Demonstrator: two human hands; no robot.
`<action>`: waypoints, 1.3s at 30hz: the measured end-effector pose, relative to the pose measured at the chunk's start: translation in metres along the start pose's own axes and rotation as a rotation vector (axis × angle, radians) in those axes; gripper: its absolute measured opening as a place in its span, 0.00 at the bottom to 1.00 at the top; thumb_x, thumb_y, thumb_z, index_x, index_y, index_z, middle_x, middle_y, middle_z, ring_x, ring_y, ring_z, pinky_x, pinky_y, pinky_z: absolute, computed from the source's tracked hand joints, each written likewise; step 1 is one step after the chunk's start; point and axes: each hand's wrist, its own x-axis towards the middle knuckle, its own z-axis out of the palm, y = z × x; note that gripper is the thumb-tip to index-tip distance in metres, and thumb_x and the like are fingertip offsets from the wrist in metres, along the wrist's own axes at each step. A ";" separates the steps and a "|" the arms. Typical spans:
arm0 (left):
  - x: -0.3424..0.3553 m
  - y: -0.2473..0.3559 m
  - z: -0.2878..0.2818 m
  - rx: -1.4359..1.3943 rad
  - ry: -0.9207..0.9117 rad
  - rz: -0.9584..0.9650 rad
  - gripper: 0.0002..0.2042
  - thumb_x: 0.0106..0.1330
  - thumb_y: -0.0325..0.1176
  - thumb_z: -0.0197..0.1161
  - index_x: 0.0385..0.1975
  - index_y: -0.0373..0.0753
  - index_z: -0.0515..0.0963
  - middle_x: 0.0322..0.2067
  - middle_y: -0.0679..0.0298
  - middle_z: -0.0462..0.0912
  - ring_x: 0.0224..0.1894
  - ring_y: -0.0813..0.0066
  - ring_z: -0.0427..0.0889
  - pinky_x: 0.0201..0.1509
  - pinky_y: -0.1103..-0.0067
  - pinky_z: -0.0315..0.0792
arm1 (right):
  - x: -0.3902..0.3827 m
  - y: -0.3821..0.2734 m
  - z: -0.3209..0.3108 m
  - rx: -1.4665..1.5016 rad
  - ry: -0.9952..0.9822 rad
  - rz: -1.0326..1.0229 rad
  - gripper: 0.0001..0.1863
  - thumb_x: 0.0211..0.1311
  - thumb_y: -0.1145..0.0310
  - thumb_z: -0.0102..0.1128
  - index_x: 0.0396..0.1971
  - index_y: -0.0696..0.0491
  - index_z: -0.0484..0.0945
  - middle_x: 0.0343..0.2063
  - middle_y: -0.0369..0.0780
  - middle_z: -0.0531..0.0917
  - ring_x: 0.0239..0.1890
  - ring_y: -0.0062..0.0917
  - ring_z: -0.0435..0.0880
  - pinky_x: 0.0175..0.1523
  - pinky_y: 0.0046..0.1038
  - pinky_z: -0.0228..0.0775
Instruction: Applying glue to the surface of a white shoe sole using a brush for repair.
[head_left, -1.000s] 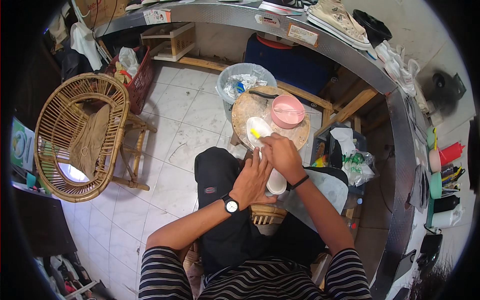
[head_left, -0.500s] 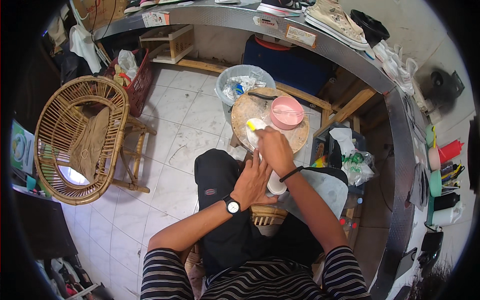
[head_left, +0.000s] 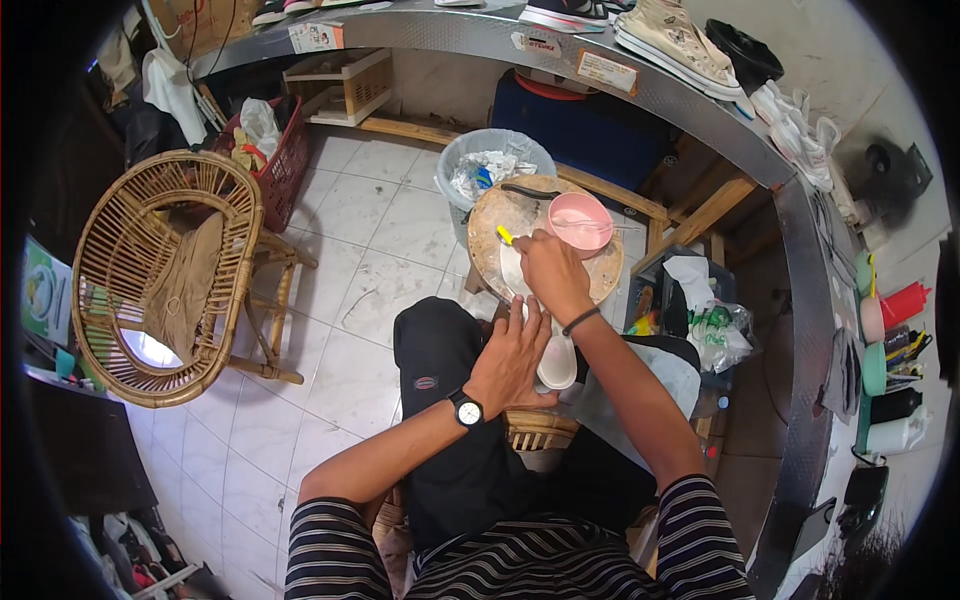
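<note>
My feed: right hand (head_left: 553, 275) pinches yellow-ended tool (head_left: 504, 235) over smooth, elongated white sole (head_left: 557, 365); left hand (head_left: 506, 358) spread along it, clamping unclear. Sole reaches speckled round wooden top (head_left: 488, 220). Pink bowl (head_left: 592, 247) there; lined bin (head_left: 456, 160) holds crumpled white scraps (head_left: 494, 168).

A long, white, sole-shaped piece (head_left: 557, 366) runs beneath the left hand (head_left: 508, 355), its rounded near end right of the palm; a small yellow-ended tool (head_left: 505, 235) juts forward-left from the right hand (head_left: 553, 268).

Near: black shirt (head_left: 535, 560) with thin pale stripes, plain black trousers (head_left: 450, 440). White sole (head_left: 557, 366); bright yellow tool tip (head_left: 504, 235). Farther: pink bowl (head_left: 592, 249), pale grey bin (head_left: 447, 182). Left: tan chair (head_left: 188, 158), dark red basket (head_left: 288, 190).
</note>
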 end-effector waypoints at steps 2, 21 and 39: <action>0.000 0.000 0.000 -0.011 -0.002 -0.002 0.55 0.53 0.74 0.59 0.67 0.25 0.68 0.66 0.34 0.67 0.69 0.35 0.67 0.61 0.60 0.72 | -0.002 0.002 0.000 0.011 -0.093 -0.073 0.14 0.64 0.73 0.57 0.44 0.52 0.89 0.39 0.50 0.86 0.42 0.48 0.88 0.49 0.45 0.81; 0.000 0.000 -0.002 0.037 0.044 -0.006 0.57 0.52 0.75 0.59 0.69 0.26 0.67 0.66 0.37 0.69 0.70 0.36 0.67 0.60 0.62 0.71 | -0.018 0.012 -0.006 0.014 0.073 0.025 0.12 0.64 0.70 0.59 0.44 0.54 0.88 0.34 0.50 0.84 0.37 0.48 0.87 0.45 0.47 0.79; 0.000 0.001 -0.001 0.012 0.033 0.001 0.56 0.52 0.73 0.60 0.68 0.25 0.67 0.67 0.35 0.68 0.72 0.35 0.64 0.61 0.62 0.70 | -0.026 0.017 -0.005 -0.129 0.008 0.049 0.13 0.65 0.73 0.56 0.43 0.53 0.88 0.36 0.47 0.85 0.34 0.45 0.89 0.41 0.43 0.83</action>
